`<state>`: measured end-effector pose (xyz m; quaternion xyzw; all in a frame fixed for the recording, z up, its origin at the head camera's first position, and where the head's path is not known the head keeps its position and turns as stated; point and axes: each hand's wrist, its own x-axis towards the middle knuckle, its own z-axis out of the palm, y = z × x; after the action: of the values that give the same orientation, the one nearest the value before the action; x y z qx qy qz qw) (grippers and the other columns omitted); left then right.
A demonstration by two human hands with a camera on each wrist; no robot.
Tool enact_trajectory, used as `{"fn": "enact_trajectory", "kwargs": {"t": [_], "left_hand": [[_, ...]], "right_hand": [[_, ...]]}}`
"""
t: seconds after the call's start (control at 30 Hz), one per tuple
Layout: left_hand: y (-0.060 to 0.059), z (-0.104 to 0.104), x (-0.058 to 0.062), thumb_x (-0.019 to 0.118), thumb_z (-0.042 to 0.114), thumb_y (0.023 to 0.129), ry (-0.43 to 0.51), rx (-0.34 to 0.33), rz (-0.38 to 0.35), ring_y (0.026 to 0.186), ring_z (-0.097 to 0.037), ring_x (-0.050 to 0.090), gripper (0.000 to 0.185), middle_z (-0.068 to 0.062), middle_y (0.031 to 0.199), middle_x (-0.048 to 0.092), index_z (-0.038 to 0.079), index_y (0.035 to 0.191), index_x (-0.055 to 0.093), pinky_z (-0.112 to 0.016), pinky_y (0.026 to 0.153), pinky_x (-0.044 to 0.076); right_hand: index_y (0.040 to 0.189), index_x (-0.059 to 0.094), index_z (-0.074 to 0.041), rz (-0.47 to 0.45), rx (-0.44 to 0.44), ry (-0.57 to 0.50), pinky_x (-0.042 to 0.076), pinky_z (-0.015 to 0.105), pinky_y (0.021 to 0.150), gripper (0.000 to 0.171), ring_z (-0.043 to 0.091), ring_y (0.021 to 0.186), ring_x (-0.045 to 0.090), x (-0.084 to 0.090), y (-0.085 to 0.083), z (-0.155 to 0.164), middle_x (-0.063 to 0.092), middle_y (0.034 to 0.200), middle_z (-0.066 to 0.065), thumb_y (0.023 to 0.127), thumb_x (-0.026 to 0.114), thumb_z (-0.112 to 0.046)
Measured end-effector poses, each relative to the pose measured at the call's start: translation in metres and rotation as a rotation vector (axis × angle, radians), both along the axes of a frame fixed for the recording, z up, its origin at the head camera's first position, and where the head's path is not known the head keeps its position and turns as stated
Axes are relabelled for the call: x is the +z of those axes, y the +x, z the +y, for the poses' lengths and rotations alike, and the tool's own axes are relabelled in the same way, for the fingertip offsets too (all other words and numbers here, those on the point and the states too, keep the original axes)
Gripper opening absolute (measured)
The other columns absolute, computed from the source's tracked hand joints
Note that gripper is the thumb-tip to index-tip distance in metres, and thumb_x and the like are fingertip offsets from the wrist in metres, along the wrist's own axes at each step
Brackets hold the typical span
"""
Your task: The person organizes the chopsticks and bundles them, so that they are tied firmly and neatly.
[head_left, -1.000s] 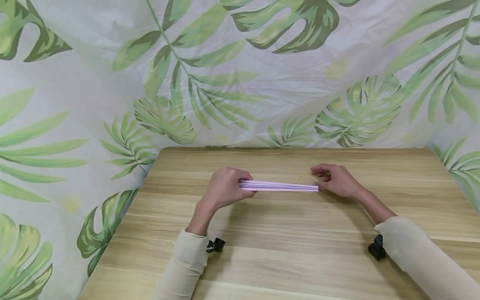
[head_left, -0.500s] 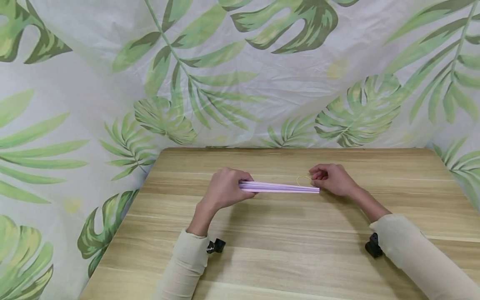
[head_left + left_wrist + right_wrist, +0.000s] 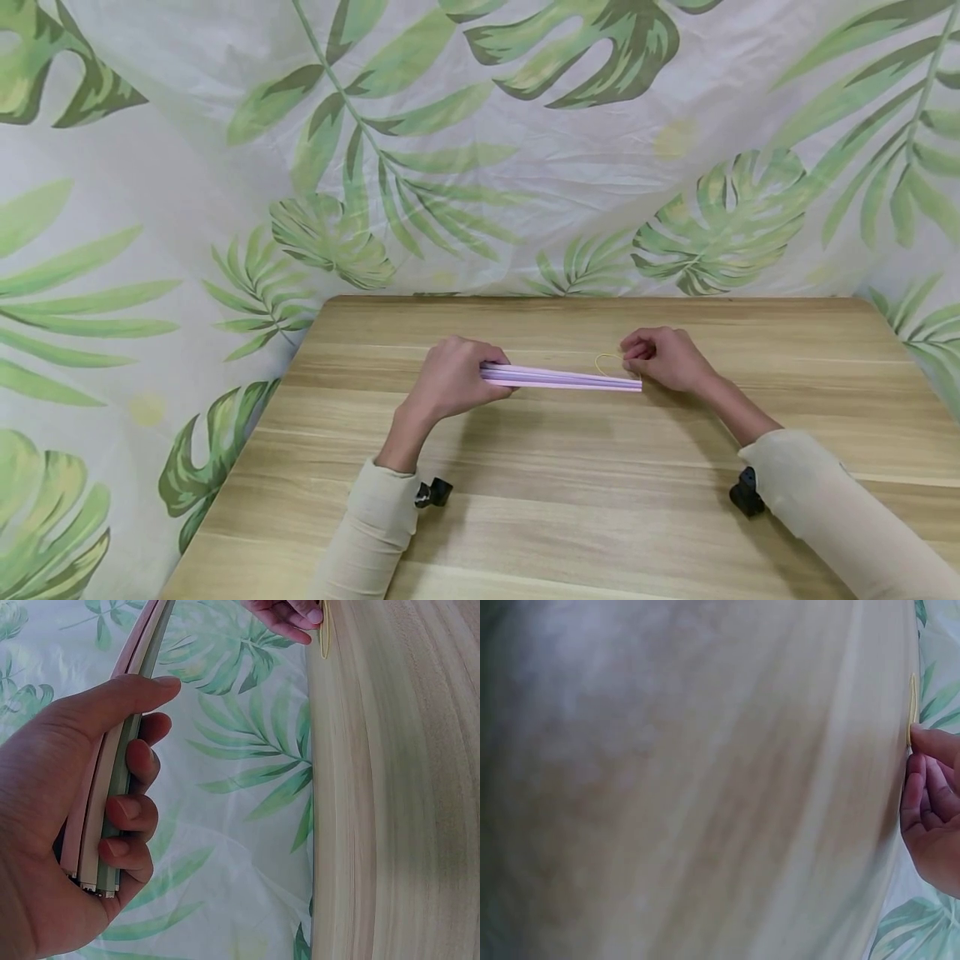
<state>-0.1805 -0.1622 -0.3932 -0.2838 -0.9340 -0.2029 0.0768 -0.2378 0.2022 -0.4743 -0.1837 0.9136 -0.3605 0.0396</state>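
Note:
My left hand (image 3: 452, 375) grips a bundle of pastel chopsticks (image 3: 566, 377) by its thicker end, and the tapered end points right in the head view. Pink, cream and green chopsticks (image 3: 112, 802) show in the left wrist view, with my fingers curled round them and the thumb laid across. My right hand (image 3: 670, 358) pinches a yellow rubber band (image 3: 604, 357) between thumb and fingertips. The rubber band hangs in a loose loop close to the tips of the chopsticks. In the right wrist view the rubber band (image 3: 913, 701) looks long and narrow.
A wood-grain table (image 3: 570, 517) lies under both hands. Behind it hangs a pale cloth (image 3: 570, 183) printed with green leaves. A black wrist camera (image 3: 432, 492) sits at the left cuff, and another black wrist camera (image 3: 747, 493) at the right.
My right thumb has closed in towards the fingers at the rubber band, and that forearm has shifted slightly left. The tips of the chopsticks have dipped a little. My left hand stays nearly still.

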Motion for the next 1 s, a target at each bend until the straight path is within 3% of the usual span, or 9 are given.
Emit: {"fn": "enact_trajectory", "kwargs": {"t": [0.3, 0.57, 0.7, 1.0], "left_hand": [[0.0, 0.0, 0.0, 0.093, 0.031, 0.08, 0.0, 0.0, -0.013, 0.06, -0.003, 0.055, 0.015, 0.012, 0.075, 0.074, 0.024, 0.088, 0.083, -0.027, 0.06, 0.048], [-0.001, 0.001, -0.002, 0.092, 0.029, 0.08, -0.004, -0.006, -0.011, 0.058, -0.003, 0.053, 0.013, 0.012, 0.075, 0.074, 0.024, 0.088, 0.083, -0.026, 0.059, 0.045], [0.0, 0.003, -0.002, 0.092, 0.03, 0.08, -0.008, -0.009, -0.015, 0.058, -0.003, 0.053, 0.014, 0.012, 0.075, 0.075, 0.024, 0.088, 0.083, -0.026, 0.059, 0.046], [0.0, 0.007, -0.005, 0.093, 0.034, 0.081, -0.011, 0.013, 0.014, 0.057, -0.003, 0.053, 0.015, 0.012, 0.073, 0.073, 0.023, 0.087, 0.083, -0.027, 0.057, 0.046]], "right_hand": [[0.113, 0.072, 0.003, 0.006, 0.029, -0.01, 0.053, 0.022, 0.078, 0.015, 0.02, 0.09, 0.07, 0.004, 0.005, 0.0, 0.076, 0.098, 0.012, 0.1, 0.071, -0.002], [0.119, 0.072, 0.003, -0.015, -0.004, -0.033, 0.058, 0.027, 0.086, 0.019, 0.032, 0.103, 0.075, 0.025, 0.014, 0.005, 0.079, 0.109, 0.017, 0.101, 0.07, -0.004], [0.115, 0.074, -0.001, -0.051, 0.003, -0.034, 0.057, 0.027, 0.086, 0.015, 0.028, 0.102, 0.075, 0.04, 0.022, 0.007, 0.079, 0.107, 0.014, 0.102, 0.071, -0.01], [0.127, 0.065, 0.008, -0.184, -0.01, -0.212, 0.062, 0.03, 0.083, 0.026, 0.01, 0.093, 0.073, 0.064, 0.042, 0.012, 0.073, 0.116, 0.025, 0.105, 0.063, -0.007]]}}
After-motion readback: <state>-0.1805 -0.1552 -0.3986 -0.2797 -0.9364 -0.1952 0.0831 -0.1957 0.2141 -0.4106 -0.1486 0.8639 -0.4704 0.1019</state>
